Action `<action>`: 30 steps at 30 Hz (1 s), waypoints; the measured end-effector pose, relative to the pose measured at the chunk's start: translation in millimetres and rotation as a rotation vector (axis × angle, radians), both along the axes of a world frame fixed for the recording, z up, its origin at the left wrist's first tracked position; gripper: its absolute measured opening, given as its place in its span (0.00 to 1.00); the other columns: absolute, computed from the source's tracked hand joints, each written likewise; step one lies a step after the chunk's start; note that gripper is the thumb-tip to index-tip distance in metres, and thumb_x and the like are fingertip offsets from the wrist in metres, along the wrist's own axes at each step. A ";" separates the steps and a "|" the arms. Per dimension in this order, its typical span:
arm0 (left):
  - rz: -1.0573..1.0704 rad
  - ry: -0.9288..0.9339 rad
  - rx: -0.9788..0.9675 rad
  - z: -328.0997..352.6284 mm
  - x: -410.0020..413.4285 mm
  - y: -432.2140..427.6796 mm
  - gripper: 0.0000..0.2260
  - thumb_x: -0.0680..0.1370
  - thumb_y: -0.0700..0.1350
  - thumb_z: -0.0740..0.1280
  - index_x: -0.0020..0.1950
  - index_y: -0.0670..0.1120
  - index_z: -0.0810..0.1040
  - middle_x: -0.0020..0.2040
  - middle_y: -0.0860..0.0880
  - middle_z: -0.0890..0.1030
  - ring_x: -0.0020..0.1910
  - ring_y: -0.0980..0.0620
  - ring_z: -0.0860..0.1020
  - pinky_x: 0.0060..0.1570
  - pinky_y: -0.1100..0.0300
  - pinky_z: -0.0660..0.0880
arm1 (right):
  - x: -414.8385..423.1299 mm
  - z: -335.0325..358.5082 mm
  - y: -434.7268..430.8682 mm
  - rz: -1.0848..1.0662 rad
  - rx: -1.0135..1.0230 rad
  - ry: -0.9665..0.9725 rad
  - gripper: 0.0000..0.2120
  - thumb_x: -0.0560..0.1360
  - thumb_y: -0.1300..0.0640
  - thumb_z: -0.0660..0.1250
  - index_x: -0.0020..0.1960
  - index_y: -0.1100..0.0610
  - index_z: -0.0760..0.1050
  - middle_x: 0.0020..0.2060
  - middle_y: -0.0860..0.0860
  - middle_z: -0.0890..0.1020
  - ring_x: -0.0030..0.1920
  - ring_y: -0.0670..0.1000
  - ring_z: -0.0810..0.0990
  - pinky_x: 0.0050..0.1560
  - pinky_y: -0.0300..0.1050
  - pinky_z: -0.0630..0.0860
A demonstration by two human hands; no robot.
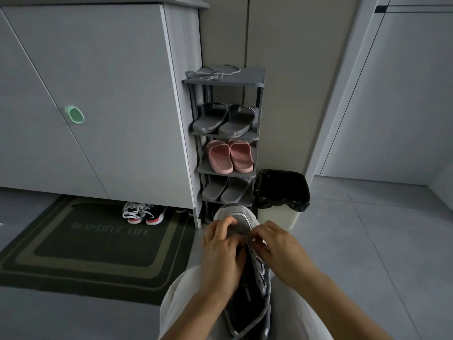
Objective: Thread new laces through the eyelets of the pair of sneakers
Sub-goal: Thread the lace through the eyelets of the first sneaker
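A grey sneaker (239, 220) lies on my lap between my knees, toe pointing away from me. My left hand (221, 251) grips its left side near the front eyelets, fingers curled over the upper. My right hand (274, 246) pinches something small and pale at the eyelets on the right side, likely the lace end. A grey lace (257, 317) trails down along the shoe's right edge toward me. A loose bundle of grey laces (212, 73) lies on top of the shoe rack. The second sneaker of the pair is not visible.
A narrow grey shoe rack (255, 84) holds grey and pink slippers. A bin with a black liner (282, 192) stands right of it. A grey cabinet (98, 94) fills the left, with black-and-red shoes (144, 213) under it and a dark doormat (98, 246) on the floor.
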State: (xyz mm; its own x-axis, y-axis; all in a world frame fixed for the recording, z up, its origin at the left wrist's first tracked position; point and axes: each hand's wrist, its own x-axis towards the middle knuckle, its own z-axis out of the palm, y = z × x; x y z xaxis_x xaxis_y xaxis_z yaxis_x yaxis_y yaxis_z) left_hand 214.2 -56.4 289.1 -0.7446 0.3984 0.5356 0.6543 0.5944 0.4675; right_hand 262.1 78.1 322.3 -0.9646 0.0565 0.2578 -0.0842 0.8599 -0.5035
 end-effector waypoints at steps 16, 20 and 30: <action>-0.014 -0.029 0.010 -1.9 -4.9 -1.1 0.03 0.65 0.42 0.71 0.37 0.48 0.80 0.58 0.58 0.67 0.55 0.54 0.65 0.55 0.64 0.65 | 4.2 7.3 -12.6 -0.170 -0.177 -0.270 0.16 0.68 0.54 0.67 0.54 0.56 0.70 0.51 0.51 0.73 0.49 0.51 0.75 0.48 0.39 0.72; -0.027 -0.038 0.015 0.4 -4.0 -3.6 0.05 0.64 0.41 0.74 0.37 0.49 0.80 0.57 0.56 0.70 0.56 0.55 0.66 0.53 0.60 0.72 | 4.8 12.1 -14.5 -0.223 -0.019 -0.283 0.15 0.69 0.53 0.65 0.55 0.55 0.71 0.51 0.50 0.76 0.51 0.52 0.75 0.46 0.42 0.71; 0.067 0.022 -0.238 15.1 3.4 3.5 0.12 0.56 0.47 0.79 0.33 0.51 0.80 0.51 0.50 0.80 0.51 0.51 0.75 0.43 0.57 0.77 | 8.9 9.0 -7.0 -0.226 -0.171 -0.233 0.12 0.68 0.55 0.67 0.51 0.55 0.77 0.49 0.49 0.81 0.48 0.51 0.77 0.49 0.45 0.74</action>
State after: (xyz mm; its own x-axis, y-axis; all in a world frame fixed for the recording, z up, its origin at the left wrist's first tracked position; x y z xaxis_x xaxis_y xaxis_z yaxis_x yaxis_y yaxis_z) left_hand 217.6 -52.9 304.2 -0.7629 0.4656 0.4485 0.6181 0.7286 0.2951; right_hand 271.0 71.1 331.2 -0.9546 0.2979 0.0012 0.2319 0.7455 -0.6249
